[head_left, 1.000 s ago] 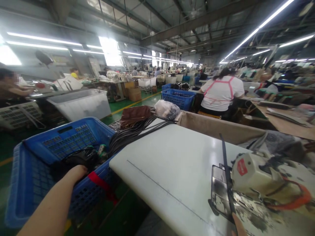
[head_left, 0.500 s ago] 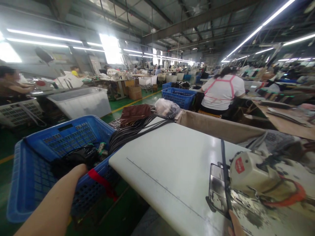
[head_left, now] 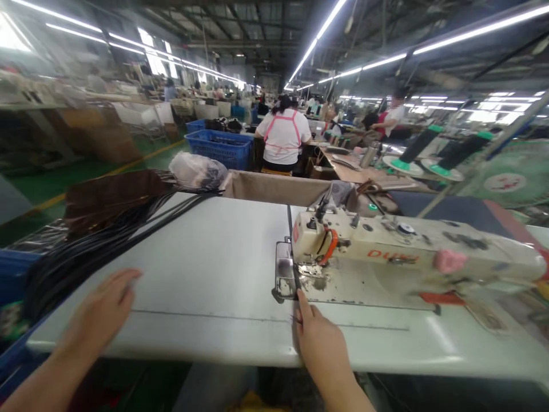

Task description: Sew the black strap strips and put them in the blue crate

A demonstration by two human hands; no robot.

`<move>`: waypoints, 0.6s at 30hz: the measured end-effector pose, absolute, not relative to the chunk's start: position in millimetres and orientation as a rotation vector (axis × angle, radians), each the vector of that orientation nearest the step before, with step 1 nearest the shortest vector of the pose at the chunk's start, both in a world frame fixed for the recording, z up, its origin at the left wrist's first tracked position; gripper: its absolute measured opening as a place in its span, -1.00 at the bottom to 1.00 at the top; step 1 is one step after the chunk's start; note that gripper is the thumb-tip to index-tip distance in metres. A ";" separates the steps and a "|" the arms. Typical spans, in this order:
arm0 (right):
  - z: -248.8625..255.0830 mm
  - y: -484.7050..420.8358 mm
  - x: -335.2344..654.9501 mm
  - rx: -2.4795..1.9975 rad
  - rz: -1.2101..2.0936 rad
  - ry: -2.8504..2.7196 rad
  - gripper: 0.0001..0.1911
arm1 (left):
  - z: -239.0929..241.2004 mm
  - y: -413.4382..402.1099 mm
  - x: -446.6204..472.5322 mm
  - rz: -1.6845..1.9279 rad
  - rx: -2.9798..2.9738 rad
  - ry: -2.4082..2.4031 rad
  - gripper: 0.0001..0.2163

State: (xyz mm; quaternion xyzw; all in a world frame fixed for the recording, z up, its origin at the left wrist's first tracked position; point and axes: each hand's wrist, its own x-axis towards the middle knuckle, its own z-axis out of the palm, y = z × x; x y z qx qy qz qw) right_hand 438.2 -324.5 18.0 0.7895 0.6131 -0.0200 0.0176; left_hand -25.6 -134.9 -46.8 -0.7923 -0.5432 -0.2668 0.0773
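White table (head_left: 214, 257) | left hand (head_left: 100, 312) spread flat | right hand (head_left: 319, 337) on strap (head_left: 289, 216), grip unclear | machine (head_left: 386, 269): "Du…"

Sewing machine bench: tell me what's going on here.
A person works at the white table. The right hand touches a thin black strap where it runs under the sewing machine head. The left hand, blurred, is spread open at the table's left edge, beside a bundle of black straps.

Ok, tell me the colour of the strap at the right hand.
The strap is black; head view.
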 end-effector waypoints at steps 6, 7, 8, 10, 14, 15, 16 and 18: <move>20.5 -327.7 438.4 2.473 -0.100 1.912 -0.38 | -34.1 -165.0 184.4 -0.817 -2.844 -1.169 -0.66; 20.9 -327.5 438.3 2.473 -0.127 1.909 -0.35 | -31.0 -173.7 211.7 -0.778 -2.911 -1.098 -0.64; 21.2 -327.3 438.3 2.474 -0.151 1.906 -0.33 | -28.1 -182.4 235.6 -0.741 -2.969 -1.027 -0.63; 20.8 -327.5 438.6 2.475 -0.186 1.907 -0.30 | -24.1 -198.4 273.5 -0.705 -3.027 -0.945 -0.59; 15.9 -332.2 442.7 2.526 -0.185 1.981 -0.35 | -26.5 -219.7 313.4 -0.737 -3.039 -0.898 -0.60; 14.3 -334.1 444.8 2.552 -0.188 2.021 -0.39 | -28.8 -222.7 317.3 -0.755 -3.039 -0.887 -0.60; 12.7 -335.8 447.4 2.583 -0.202 2.066 -0.43 | -31.1 -224.9 319.6 -0.773 -3.036 -0.877 -0.60; 10.1 -338.6 453.8 2.653 -0.274 2.154 -0.50 | -34.6 -227.7 320.6 -0.804 -3.020 -0.853 -0.59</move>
